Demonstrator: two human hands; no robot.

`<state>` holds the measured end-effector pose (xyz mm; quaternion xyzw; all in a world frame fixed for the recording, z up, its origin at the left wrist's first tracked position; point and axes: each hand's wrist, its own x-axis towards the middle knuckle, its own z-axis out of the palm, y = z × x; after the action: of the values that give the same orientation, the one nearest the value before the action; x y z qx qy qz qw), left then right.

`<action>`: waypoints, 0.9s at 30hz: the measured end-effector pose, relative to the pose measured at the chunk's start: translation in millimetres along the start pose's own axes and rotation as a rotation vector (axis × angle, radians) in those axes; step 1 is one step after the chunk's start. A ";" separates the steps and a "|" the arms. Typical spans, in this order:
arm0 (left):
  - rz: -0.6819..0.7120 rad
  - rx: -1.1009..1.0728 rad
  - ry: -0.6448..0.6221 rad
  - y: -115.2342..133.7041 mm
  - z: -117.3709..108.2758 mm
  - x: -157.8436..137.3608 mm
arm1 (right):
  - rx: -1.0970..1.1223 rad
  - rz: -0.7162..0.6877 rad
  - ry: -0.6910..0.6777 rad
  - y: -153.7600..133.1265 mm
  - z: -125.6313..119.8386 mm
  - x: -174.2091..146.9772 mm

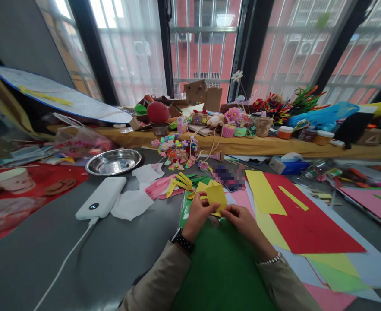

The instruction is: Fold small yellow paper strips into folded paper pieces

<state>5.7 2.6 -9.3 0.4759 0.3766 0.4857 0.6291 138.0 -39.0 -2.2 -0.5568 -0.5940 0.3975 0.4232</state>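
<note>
Between my two hands I hold up a small piece of yellow paper (216, 196), which looks creased or folded. My left hand (198, 214), with a dark watch at the wrist, pinches its left side between thumb and fingers. At the lower right corner, the fingertips of my right hand (240, 218) are closed on the same paper. Just behind lie cut yellow paper strips (180, 183) and green paper strips (198, 179). A green sheet (222, 263) spreads below my hands and forearms.
Red paper (319, 220) and yellow paper (266, 192) lie to the right. On the left are a white power bank (101, 198) with its cable, a steel plate (113, 162) and white paper scraps (132, 204). Craft flowers (175, 151) stand before the crowded window ledge.
</note>
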 end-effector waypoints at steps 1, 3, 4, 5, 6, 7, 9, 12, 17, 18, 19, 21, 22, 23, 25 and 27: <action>0.005 -0.001 0.004 0.0 0.1 -0.1 | -0.007 -0.002 0.002 0.3 0.1 0.3; 0.008 -0.009 0.017 0.5 0.3 -0.3 | -0.003 -0.001 0.000 0.5 0.5 0.5; 0.006 -0.017 0.023 1.1 0.3 -0.4 | 0.004 0.004 -0.006 0.3 0.8 0.5; 0.001 -0.026 0.027 1.7 0.3 -0.3 | 0.008 0.008 -0.013 0.2 1.3 0.5; -0.004 -0.034 0.029 2.4 0.4 -0.3 | 0.009 0.008 -0.017 0.0 1.8 0.4; -0.011 -0.040 0.030 3.0 0.5 -0.2 | 0.006 0.002 -0.017 -0.2 2.4 0.4; -0.024 -0.045 0.035 3.9 0.8 -0.1 | -0.012 -0.026 -0.004 -0.4 3.3 0.4; -0.038 -0.055 0.031 5.0 1.3 -0.4 | -0.021 -0.065 0.015 -0.1 3.3 0.5; 0.027 -0.058 0.010 8.5 0.4 -1.0 | 0.074 -0.021 0.044 0.4 -0.9 0.9; 0.042 -0.044 0.013 9.0 -0.2 -1.1 | 0.096 -0.017 0.057 0.2 -1.8 0.9; 0.053 -0.030 0.016 9.3 -0.9 -1.1 | 0.115 -0.018 0.069 -0.2 -2.6 0.9; 0.067 -0.011 0.013 9.1 -2.2 -1.1 | 0.140 -0.033 0.084 -1.3 -3.4 0.8; 0.077 -0.011 0.012 8.7 -2.7 -1.2 | 0.147 -0.039 0.084 -1.9 -3.3 0.6; 0.088 -0.011 0.014 8.2 -3.1 -1.2 | 0.153 -0.044 0.084 -2.4 -3.0 0.5; 0.095 -0.008 0.028 7.3 -3.3 -1.3 | 0.160 -0.048 0.085 -2.5 -2.0 0.4; 0.084 -0.004 0.031 6.6 -2.7 -1.5 | 0.152 -0.050 0.095 -1.0 -1.7 0.8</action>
<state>1.1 2.3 -3.6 0.4825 0.3649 0.5198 0.6032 139.3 -38.2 -0.7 -0.5265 -0.5550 0.4038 0.5018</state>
